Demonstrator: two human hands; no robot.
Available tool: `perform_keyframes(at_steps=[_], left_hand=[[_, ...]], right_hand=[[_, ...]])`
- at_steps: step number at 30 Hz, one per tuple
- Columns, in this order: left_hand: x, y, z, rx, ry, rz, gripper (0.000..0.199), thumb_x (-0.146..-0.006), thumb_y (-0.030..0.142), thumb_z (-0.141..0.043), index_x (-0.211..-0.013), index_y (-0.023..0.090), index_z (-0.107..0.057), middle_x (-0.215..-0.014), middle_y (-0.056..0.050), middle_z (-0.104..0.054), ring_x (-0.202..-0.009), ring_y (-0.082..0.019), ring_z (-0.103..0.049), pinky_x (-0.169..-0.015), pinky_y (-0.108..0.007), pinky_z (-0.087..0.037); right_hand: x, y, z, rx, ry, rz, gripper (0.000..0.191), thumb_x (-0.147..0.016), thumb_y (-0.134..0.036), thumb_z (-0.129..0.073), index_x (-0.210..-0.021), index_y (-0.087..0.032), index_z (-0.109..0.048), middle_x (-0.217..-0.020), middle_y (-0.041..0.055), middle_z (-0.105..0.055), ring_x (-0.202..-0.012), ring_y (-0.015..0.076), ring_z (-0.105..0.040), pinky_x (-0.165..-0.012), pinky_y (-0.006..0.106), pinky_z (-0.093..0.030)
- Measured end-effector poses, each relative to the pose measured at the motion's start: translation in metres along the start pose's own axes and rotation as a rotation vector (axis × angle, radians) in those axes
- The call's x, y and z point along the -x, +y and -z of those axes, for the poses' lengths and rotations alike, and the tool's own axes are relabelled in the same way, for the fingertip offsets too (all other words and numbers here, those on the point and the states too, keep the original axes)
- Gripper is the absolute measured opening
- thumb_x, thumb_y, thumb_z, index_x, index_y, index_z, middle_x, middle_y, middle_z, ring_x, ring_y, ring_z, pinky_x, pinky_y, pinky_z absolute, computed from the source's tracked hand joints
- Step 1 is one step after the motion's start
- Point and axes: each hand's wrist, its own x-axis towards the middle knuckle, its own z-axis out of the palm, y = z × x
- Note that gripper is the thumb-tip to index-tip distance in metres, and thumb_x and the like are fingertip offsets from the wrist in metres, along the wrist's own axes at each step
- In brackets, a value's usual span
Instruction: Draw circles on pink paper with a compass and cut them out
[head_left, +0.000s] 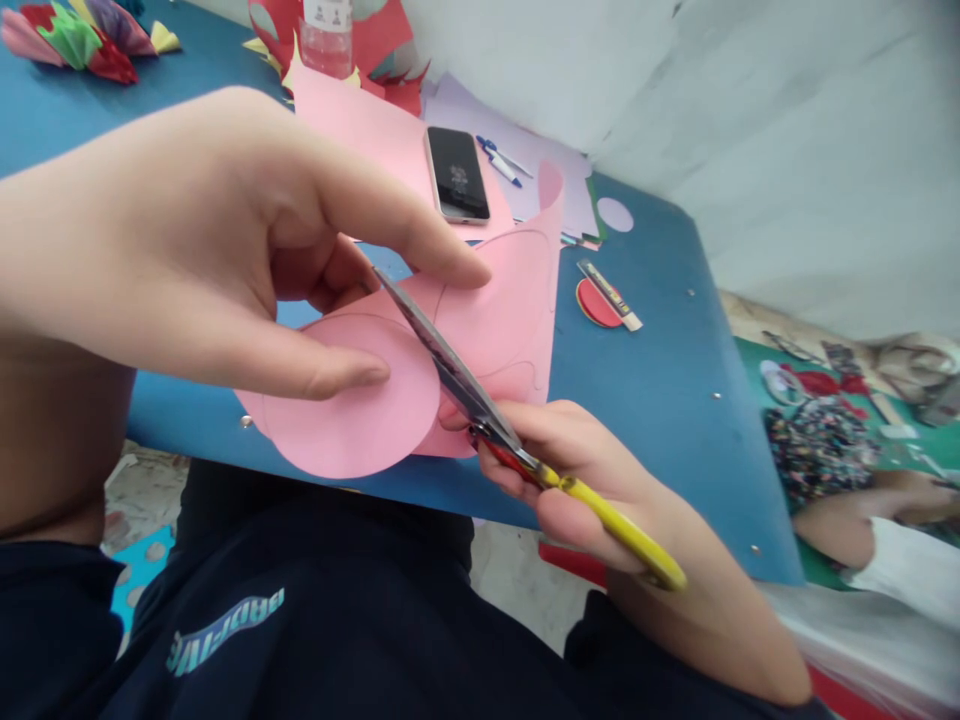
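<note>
My left hand (225, 240) holds pink paper (495, 310), its thumb pressing on a round pink piece (360, 420) and its index finger lying on the sheet behind. Pencilled curves run across the sheet, and its far right corner curls upward. My right hand (585, 480) grips a pair of scissors (480, 415) with yellow handles. Their metal blades point up and left, along the right edge of the round piece. Whether the blades are fully closed is hard to tell. The right fingers also reach beneath the paper, partly hidden.
On the blue table (630, 420) lie a phone (457, 175), pens (502, 160), a paper stack (574, 190), red circles under a cutter-like strip (609, 296), and a lilac circle (615, 214). A bottle (327, 40) stands behind. Another person's arm (840, 525) shows at a green table.
</note>
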Motion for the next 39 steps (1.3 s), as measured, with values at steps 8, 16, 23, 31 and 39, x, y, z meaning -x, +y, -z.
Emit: perform_keyframes(at_steps=[8, 16, 23, 31, 39], left_hand=[[0.002, 0.005, -0.027, 0.165, 0.317, 0.090, 0.064, -0.093, 0.060, -0.075, -0.143, 0.022, -0.067, -0.126, -0.006, -0.079, -0.137, -0.035, -0.069, -0.116, -0.051, -0.064], [-0.011, 0.007, -0.023, 0.143, 0.332, 0.055, 0.067, -0.091, 0.061, -0.079, -0.144, 0.023, -0.067, -0.128, -0.009, -0.077, -0.144, -0.044, -0.062, -0.117, -0.061, -0.062], [-0.012, 0.006, -0.027, 0.012, 0.417, 0.155, 0.041, -0.096, 0.029, -0.078, -0.135, 0.025, -0.070, -0.104, 0.002, -0.075, -0.105, -0.020, -0.081, -0.069, -0.024, -0.070], [-0.015, -0.005, -0.039, 0.171, 0.389, 0.132, 0.047, -0.090, 0.042, -0.084, -0.130, 0.022, -0.068, -0.107, 0.002, -0.077, -0.099, -0.019, -0.083, -0.069, -0.027, -0.071], [-0.021, -0.024, -0.050, 0.131, 0.520, 0.043, 0.057, -0.082, 0.037, -0.094, -0.128, 0.016, -0.068, -0.089, 0.001, -0.078, -0.073, -0.016, -0.080, -0.051, -0.017, -0.062]], right_hand=[[-0.003, -0.011, 0.001, -0.087, 0.028, 0.110, 0.059, -0.088, -0.073, -0.076, -0.100, -0.016, -0.071, -0.068, -0.0027, -0.051, -0.056, 0.0114, -0.038, -0.050, 0.029, -0.030], [-0.002, -0.002, -0.001, -0.136, 0.152, 0.083, 0.066, -0.089, -0.071, -0.076, -0.126, -0.017, -0.074, -0.072, -0.0015, -0.055, -0.055, 0.0122, -0.047, -0.047, 0.026, -0.042], [-0.005, 0.009, -0.004, -0.223, 0.164, 0.106, 0.070, -0.087, -0.073, -0.077, -0.135, -0.022, -0.074, -0.074, -0.0012, -0.053, -0.056, 0.0121, -0.045, -0.045, 0.025, -0.042], [-0.009, 0.013, -0.002, -0.210, 0.164, 0.220, 0.064, -0.093, -0.063, -0.076, -0.137, -0.017, -0.071, -0.074, -0.0015, -0.053, -0.058, 0.0115, -0.046, -0.049, 0.025, -0.039], [-0.019, 0.013, 0.000, -0.149, 0.187, 0.318, 0.054, -0.099, -0.051, -0.072, -0.133, -0.010, -0.069, -0.076, -0.0006, -0.056, -0.058, 0.0101, -0.049, -0.049, 0.023, -0.041]])
